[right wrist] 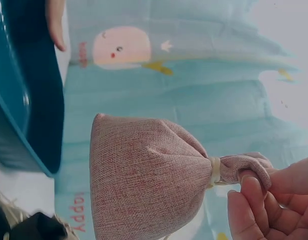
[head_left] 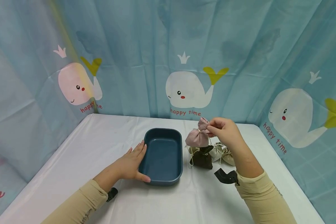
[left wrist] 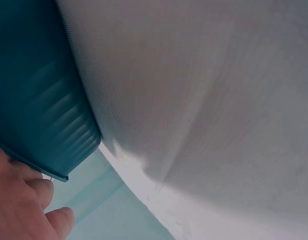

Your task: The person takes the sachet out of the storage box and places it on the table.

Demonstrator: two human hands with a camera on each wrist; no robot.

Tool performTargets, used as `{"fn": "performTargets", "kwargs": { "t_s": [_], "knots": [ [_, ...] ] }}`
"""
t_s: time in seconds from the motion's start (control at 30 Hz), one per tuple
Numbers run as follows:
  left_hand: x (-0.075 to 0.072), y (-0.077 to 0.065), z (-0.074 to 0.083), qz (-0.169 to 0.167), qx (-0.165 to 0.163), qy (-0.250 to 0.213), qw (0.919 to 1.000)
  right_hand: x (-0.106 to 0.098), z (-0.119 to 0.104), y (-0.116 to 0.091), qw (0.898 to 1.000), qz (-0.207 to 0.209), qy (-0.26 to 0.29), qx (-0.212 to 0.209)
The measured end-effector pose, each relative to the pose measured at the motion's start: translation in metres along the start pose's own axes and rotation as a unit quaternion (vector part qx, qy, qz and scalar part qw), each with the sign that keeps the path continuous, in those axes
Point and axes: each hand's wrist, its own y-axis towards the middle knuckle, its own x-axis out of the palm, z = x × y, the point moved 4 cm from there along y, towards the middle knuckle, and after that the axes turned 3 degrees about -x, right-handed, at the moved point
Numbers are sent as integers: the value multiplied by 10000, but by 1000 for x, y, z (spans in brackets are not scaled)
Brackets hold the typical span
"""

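Note:
My right hand (head_left: 224, 130) pinches the gathered neck of a pink drawstring pouch (head_left: 197, 138), holding it above other pouches. Up close in the right wrist view, the pink pouch (right wrist: 148, 175) hangs from my thumb and fingers (right wrist: 251, 200), its pale cord tied round the neck. My left hand (head_left: 131, 165) lies with spread fingers along the left rim of a dark blue rectangular bin (head_left: 161, 158), thumb at its near left corner. The left wrist view shows the bin's ribbed outer wall (left wrist: 43, 100) beside my left hand (left wrist: 23, 205). Nothing lies inside the bin.
Below the pink pouch sit a dark brown pouch (head_left: 202, 160), a whitish pouch (head_left: 217, 151) and a beige pouch (head_left: 228, 156), right of the bin. A white cloth covers the table (head_left: 81, 155). Blue whale-print curtains (head_left: 140, 62) surround its back and sides.

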Motion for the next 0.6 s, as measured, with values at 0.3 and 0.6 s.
{"fn": "performTargets", "kwargs": {
  "t_s": [0.3, 0.6],
  "knots": [
    [-1, 1, -1, -47, -38, 27, 10000, -28, 3, -24, 9995, 249, -217, -12],
    [0, 1, -1, -33, -40, -3, 10000, -46, 14, -46, 9980, 393, -489, -110]
  ]
}}
